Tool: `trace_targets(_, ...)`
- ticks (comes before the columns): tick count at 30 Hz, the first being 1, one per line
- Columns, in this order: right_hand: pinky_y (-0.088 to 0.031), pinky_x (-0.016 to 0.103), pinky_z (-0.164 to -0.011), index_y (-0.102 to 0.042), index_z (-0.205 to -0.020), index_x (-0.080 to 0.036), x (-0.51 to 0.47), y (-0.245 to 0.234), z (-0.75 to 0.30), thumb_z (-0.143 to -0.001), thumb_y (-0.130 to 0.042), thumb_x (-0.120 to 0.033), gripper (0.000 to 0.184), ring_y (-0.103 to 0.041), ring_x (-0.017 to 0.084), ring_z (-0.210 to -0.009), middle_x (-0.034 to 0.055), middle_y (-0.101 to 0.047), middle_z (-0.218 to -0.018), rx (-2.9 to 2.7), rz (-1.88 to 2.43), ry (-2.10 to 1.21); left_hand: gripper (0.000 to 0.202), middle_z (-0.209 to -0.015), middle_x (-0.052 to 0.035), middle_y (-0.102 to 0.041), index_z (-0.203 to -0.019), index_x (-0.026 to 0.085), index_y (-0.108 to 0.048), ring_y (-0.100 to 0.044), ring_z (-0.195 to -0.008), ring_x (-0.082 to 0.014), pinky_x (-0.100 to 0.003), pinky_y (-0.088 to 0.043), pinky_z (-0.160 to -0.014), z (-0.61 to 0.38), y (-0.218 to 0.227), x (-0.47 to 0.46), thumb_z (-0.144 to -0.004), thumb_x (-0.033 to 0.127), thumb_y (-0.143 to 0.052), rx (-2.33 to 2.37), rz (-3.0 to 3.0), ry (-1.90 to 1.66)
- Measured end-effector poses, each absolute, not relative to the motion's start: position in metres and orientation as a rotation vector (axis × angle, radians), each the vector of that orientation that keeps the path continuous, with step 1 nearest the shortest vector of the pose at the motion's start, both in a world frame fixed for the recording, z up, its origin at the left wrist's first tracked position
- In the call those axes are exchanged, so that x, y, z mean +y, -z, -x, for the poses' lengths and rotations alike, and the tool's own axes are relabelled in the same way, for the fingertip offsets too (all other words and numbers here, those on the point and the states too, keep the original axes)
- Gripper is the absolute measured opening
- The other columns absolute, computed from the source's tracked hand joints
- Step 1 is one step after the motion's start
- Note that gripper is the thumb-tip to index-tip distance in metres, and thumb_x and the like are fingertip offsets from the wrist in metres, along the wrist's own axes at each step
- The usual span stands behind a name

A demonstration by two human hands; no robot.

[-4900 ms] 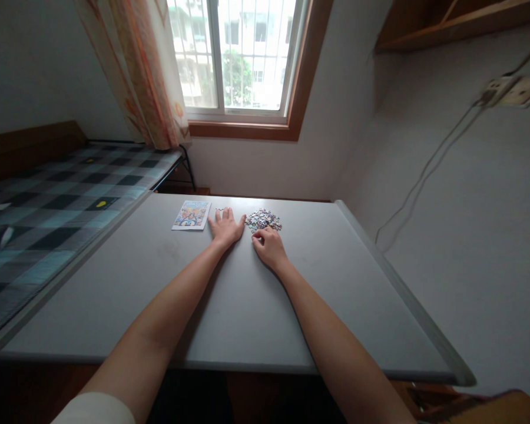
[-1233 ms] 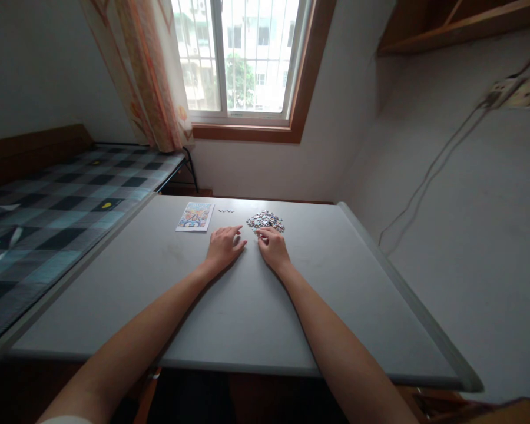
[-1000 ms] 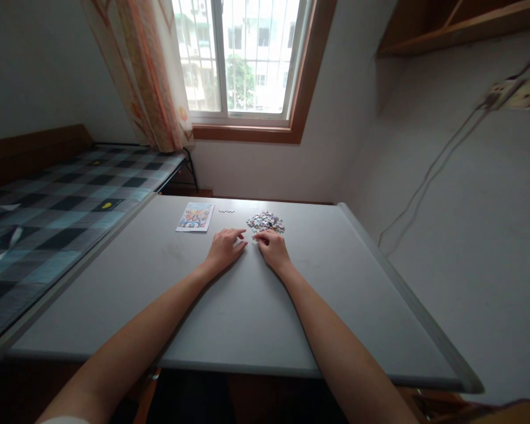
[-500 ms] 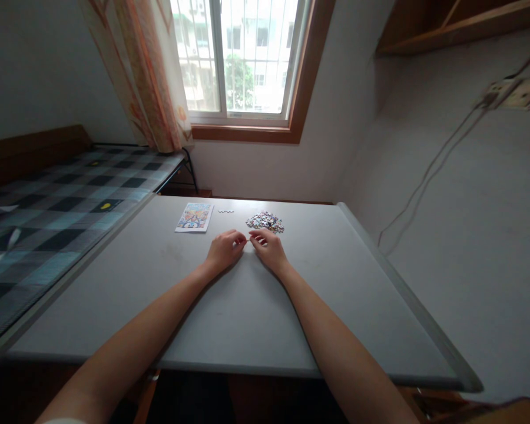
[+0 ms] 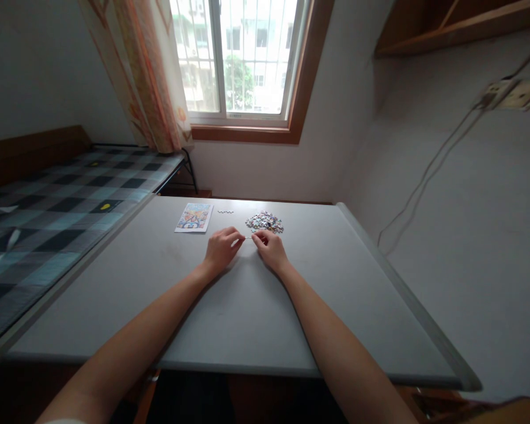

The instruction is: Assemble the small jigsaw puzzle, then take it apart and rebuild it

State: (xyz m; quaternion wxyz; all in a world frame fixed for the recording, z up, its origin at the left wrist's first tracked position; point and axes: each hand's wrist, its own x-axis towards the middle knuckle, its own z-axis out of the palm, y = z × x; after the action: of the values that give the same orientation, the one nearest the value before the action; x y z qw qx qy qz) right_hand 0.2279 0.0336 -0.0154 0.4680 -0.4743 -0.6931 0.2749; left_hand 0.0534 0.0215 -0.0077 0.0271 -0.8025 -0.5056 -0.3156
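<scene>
Between my two hands a small pale jigsaw puzzle piece [image 5: 248, 237] spans the gap, pinched from both sides; whether it is one piece or two joined ones is too small to tell. My left hand [image 5: 223, 246] is closed on its left end. On its right end, my right hand [image 5: 269, 247] is closed with thumb and fingertips together. Just behind the right hand lies a heap of mixed-colour puzzle pieces [image 5: 265, 221]. A short row of joined pieces [image 5: 225, 212] sits farther back, to the right of a printed picture sheet [image 5: 194, 217].
The grey-white table [image 5: 242, 318] has raised edge strips along its sides. A bed with a checked cover [image 5: 70, 200] stands along the left. Beyond the table are a curtain [image 5: 150, 76] and a barred window [image 5: 251, 65]. Cables [image 5: 428, 176] hang down the right wall.
My left hand has shifted slightly left and its fingers have straightened. The pale piece now shows between the fingertips of both hands. The heap, row and sheet stay put.
</scene>
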Motion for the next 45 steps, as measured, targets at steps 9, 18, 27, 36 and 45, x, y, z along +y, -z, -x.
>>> trace_targets(9,-0.043,0.025,-0.064,-0.064,-0.076,-0.017,0.037,0.018,-0.228,-0.082,-0.053,-0.034,0.021,-0.056,0.014,-0.065,0.003,-0.065,-0.072,-1.712,1.157,-0.684,0.011,-0.082,-0.0011,-0.065,-0.082,0.022,-0.068,-0.06,-0.074,-0.0142,-0.025,-0.043,-0.068,-0.055,0.011,0.023,-0.087,0.024,-0.058,-1.546,2.474,1.158)
trace_targets(18,-0.044,0.027,-0.065,-0.065,-0.077,-0.017,0.038,0.021,-0.229,-0.082,-0.054,-0.034,0.021,-0.058,0.016,-0.068,0.0051,-0.067,-0.075,-1.65,1.136,-0.679,0.007,-0.08,-0.0012,-0.063,-0.084,0.019,-0.067,-0.061,-0.066,-0.0114,-0.023,-0.049,-0.064,-0.056,0.017,0.031,-0.082,0.025,-0.064,-1.57,2.59,1.561)
trace_targets(27,-0.044,0.028,-0.066,-0.066,-0.076,-0.017,0.038,0.021,-0.229,-0.081,-0.055,-0.035,0.022,-0.059,0.017,-0.07,0.006,-0.068,-0.077,-1.61,1.143,-0.679,0.011,-0.076,-0.0016,-0.063,-0.077,0.018,-0.068,-0.06,-0.064,-0.0108,-0.022,-0.047,-0.061,-0.055,0.017,0.031,-0.083,0.026,-0.062,-1.598,2.629,1.576)
trace_targets(36,-0.043,0.028,-0.064,-0.065,-0.076,-0.017,0.038,0.021,-0.229,-0.081,-0.055,-0.034,0.021,-0.056,0.016,-0.066,0.005,-0.066,-0.074,-1.626,1.137,-0.668,0.012,-0.075,-0.0015,-0.062,-0.079,0.018,-0.069,-0.059,-0.063,-0.0104,-0.021,-0.048,-0.059,-0.056,0.017,0.031,-0.083,0.026,-0.06,-1.605,2.638,1.562)
trace_targets(45,-0.043,0.027,-0.064,-0.065,-0.075,-0.017,0.039,0.021,-0.23,-0.081,-0.054,-0.033,0.02,-0.056,0.016,-0.067,0.0047,-0.065,-0.074,-1.653,1.135,-0.655,0.014,-0.078,-0.0021,-0.063,-0.08,0.018,-0.069,-0.059,-0.063,-0.0104,-0.02,-0.046,-0.057,-0.055,0.02,0.032,-0.084,0.026,-0.058,-1.624,2.659,1.444)
